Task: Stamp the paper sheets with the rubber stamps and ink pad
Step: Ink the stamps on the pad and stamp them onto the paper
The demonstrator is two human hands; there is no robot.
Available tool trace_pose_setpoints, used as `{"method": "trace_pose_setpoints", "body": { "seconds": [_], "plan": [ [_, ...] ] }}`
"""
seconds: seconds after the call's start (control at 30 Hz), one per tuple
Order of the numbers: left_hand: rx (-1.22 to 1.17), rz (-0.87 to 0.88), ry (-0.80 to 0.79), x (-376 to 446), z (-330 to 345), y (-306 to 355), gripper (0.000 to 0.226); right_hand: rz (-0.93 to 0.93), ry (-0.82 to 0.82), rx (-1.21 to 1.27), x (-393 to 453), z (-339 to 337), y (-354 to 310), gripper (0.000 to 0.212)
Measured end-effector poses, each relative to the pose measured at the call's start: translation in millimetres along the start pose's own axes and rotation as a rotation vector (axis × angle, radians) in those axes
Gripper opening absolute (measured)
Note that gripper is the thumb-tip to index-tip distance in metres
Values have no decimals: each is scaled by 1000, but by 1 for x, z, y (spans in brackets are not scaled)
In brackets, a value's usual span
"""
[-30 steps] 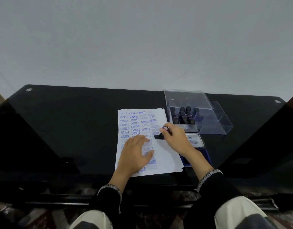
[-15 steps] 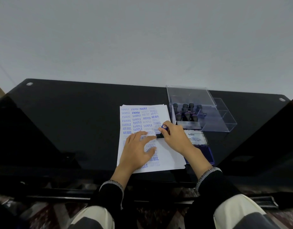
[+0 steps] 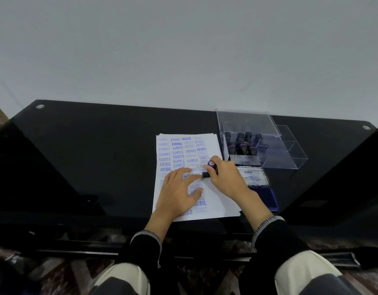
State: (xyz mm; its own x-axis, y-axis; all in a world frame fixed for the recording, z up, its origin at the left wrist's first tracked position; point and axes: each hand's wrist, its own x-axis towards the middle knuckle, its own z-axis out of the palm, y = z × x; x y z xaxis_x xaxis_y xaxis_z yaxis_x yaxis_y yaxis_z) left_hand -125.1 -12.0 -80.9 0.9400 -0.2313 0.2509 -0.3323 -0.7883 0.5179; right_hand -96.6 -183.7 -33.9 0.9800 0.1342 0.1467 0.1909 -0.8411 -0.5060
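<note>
Nearest the camera, two dark sleeves (image 3: pixel 145 245) reach over the near edge of a glossy black table (image 3: pixel 77 167). The left hand (image 3: pixel 179 192) lies flat with fingers spread on a stack of paper sheets (image 3: pixel 222 201), whose near edge sits close to the table's near edge. The right hand (image 3: pixel 225 177) curls its fingers round a rubber stamp (image 3: pixel 209 169) with a blue top, its black base down on the sheet just beside the left fingertips. Blue prints reading SAMPLE, FRAGILE and AIR MAIL cover much of the page. Just right of the sheets lies an open ink pad (image 3: pixel 269 194), partly behind the right wrist. Beyond it stands a clear plastic box (image 3: pixel 290 154) holding more dark stamps (image 3: pixel 241 143). Bare black surface stretches to the left. A plain pale wall (image 3: pixel 183 50) rises behind the far edge.
</note>
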Motion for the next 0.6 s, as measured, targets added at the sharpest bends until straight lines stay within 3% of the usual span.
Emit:
{"method": "trace_pose_setpoints", "body": {
  "seconds": [0.17,0.37,0.6],
  "plan": [
    [-102,-56,4,3,-3,0,43,-2,23,-12,-5,1,-1,22],
    [-69,-324,244,-1,-25,-23,35,23,-3,37,1,-1,-3,21],
    [-6,-426,213,-4,-30,-39,49,9,45,81,-9,5,-1,19]
  ]
}}
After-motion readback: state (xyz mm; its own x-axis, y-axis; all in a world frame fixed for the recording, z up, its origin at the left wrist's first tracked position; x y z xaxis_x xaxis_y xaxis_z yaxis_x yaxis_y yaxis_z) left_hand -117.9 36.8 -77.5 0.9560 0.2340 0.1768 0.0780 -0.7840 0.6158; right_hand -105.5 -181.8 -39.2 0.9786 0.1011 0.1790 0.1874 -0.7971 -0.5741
